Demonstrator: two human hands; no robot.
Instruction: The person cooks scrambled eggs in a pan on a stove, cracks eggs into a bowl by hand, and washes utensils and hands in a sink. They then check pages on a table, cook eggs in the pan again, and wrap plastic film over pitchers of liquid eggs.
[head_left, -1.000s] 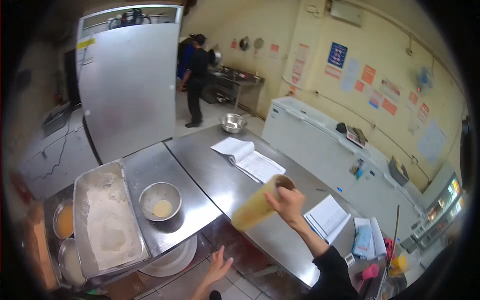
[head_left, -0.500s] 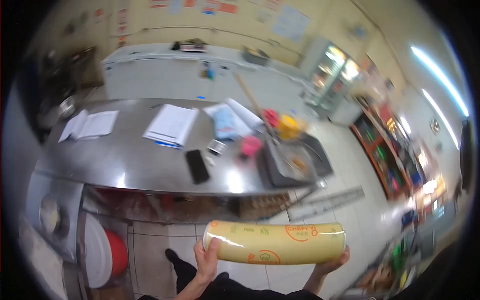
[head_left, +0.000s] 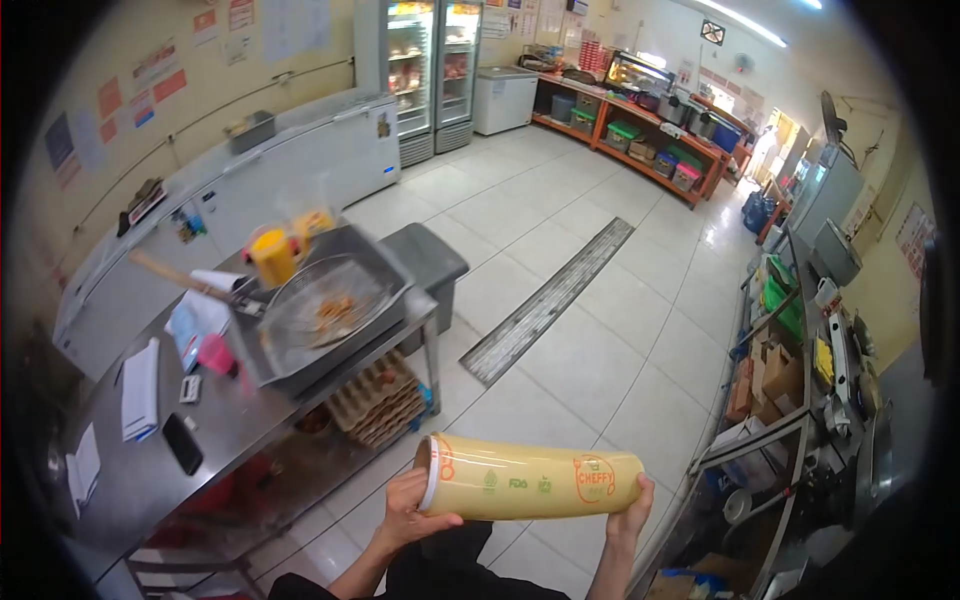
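Note:
A large yellowish roll of cling film [head_left: 530, 485], printed with "CHEFFY" and "FDA", lies level across both hands in front of my body. At its left end, my left hand [head_left: 412, 508] grips the rim, thumb along the underside and the other fingers partly hidden at the open end. My right hand [head_left: 632, 505] closes around the opposite end, with some fingers out of sight behind the roll. Below the roll is the tiled floor [head_left: 575, 400].
To the left stands a steel table [head_left: 230, 430] with a phone [head_left: 182, 444], papers [head_left: 141, 390] and a grey basin [head_left: 300, 375]. Egg trays [head_left: 378, 400] sit underneath. A floor drain [head_left: 550, 298] runs ahead. Cluttered shelving [head_left: 775, 440] lines the right; glass-door fridges [head_left: 410, 75] stand behind.
My view has swung right, away from facing the steel table, toward the aisle and right-hand shelving. The roll stays in both hands; its left end now shows more of its opening.

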